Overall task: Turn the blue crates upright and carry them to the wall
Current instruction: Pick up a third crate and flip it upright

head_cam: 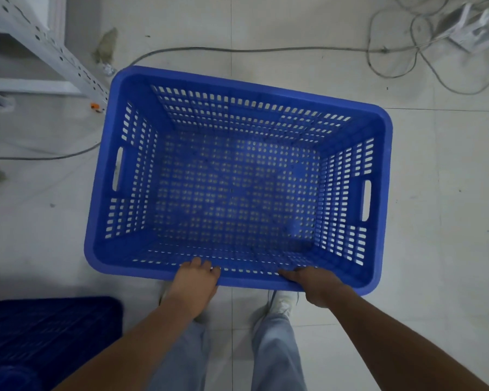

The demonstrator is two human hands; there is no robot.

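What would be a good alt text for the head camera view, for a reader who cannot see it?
Seen from above, a person's left hand and right hand grip the near rim of an upright, empty blue crate over a pale tiled floor. A second blue crate sits at lower left; cables and a metal rack lie beyond.

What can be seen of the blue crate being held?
The blue crate looks like moulded plastic, with slotted walls, a perforated base, a rolled rim and a handle slot in each short side. It is upright, open side up and empty, above the tiled floor. The left hand and right hand grip its near long rim.
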